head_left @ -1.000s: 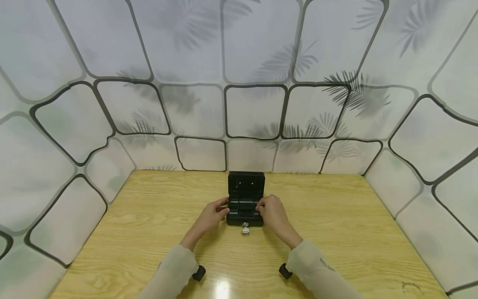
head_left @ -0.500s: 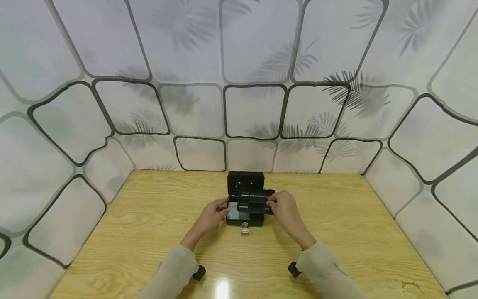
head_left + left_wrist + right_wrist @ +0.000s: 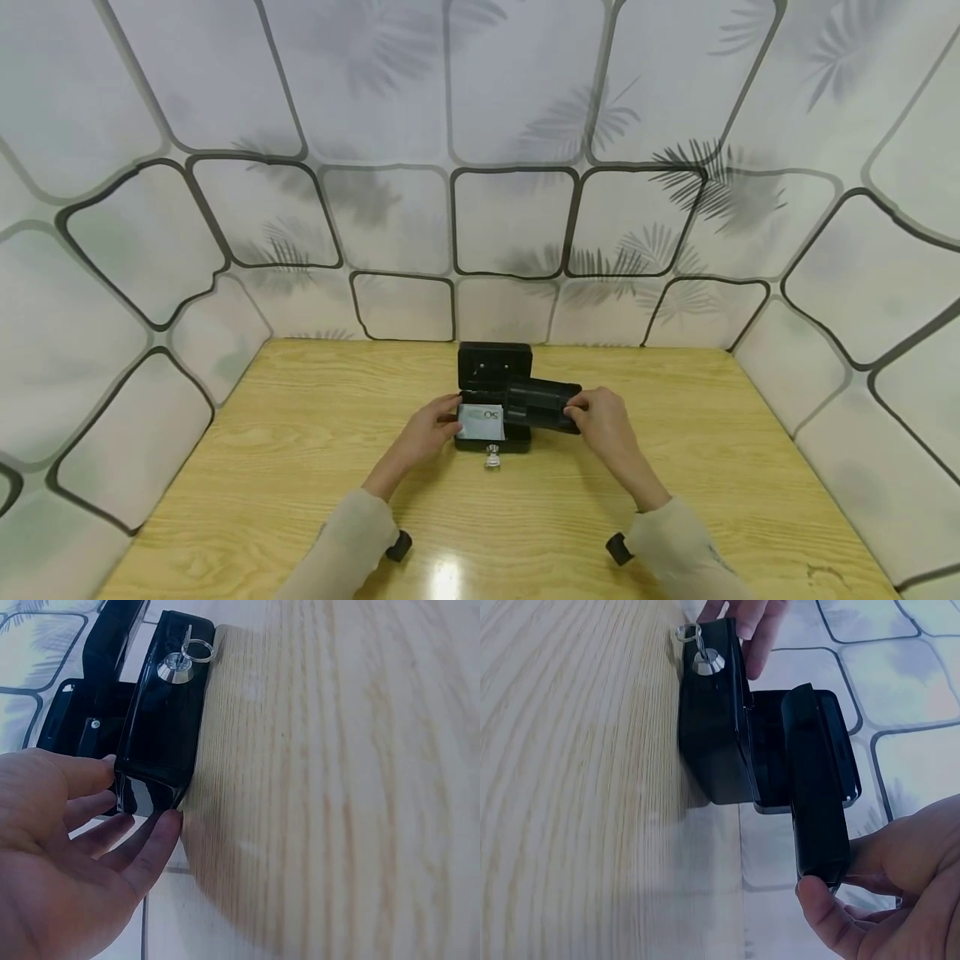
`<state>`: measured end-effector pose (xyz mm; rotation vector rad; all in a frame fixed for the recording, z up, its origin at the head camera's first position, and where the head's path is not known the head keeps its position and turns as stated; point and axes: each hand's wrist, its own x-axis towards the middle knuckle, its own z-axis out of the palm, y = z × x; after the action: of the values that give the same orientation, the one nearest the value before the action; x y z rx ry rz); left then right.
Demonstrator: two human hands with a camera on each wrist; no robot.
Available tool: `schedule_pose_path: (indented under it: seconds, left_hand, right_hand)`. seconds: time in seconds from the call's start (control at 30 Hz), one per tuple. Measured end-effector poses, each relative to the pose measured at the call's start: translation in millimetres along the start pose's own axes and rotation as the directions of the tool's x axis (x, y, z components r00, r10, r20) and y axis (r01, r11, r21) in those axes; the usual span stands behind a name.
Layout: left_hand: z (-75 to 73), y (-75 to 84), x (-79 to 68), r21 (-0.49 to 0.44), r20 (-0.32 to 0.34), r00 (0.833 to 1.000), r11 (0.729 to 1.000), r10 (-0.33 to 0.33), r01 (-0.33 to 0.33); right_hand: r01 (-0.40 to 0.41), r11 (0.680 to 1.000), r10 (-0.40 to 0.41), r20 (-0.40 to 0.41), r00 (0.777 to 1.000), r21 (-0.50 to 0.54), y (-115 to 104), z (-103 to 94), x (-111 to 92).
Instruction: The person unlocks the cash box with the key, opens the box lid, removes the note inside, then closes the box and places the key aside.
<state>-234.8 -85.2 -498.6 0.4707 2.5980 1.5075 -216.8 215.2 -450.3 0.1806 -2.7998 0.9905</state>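
Note:
A small black cash box (image 3: pixel 517 444) stands on the table with its lid (image 3: pixel 495 364) up at the back. Inside, at the left, lies a banknote (image 3: pixel 480 422) marked 50. My left hand (image 3: pixel 426 433) holds the left end of the box, with thumb and fingers against the end wall (image 3: pixel 146 796) in the left wrist view. My right hand (image 3: pixel 606 421) pinches the right end of a black coin tray (image 3: pixel 543 404), which is raised above the box and juts past its right side. In the right wrist view the tray (image 3: pixel 817 795) is seen edge-on, apart from the box body (image 3: pixel 716 727).
A key with a ring (image 3: pixel 492 458) sits in the lock on the box's front. The wood-grain table (image 3: pixel 315 433) is bounded by a patterned cloth backdrop (image 3: pixel 405 308) behind and at both sides.
My right hand has lifted the coin tray out of the cash box and carried it to the right, uncovering the banknote. My left hand has stayed at the box's left end.

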Motion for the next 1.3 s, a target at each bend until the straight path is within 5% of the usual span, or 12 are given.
schedule_pose_path:
  seconds: [0.6, 1.3]
  left_hand:
    - [1.7, -0.5, 0.5, 0.078, 0.028, 0.999, 0.997, 0.020, -0.022]
    - [1.9, 2.4, -4.4, 0.131, 0.021, 0.997, 0.988, 0.079, -0.082]
  right_hand:
    - [0.018, 0.999, -0.018, -0.016, 1.000, -0.048, 19, -25.5, -6]
    - [0.041, 0.994, -0.048, -0.074, 0.996, -0.104, 70, -46.3, 16]
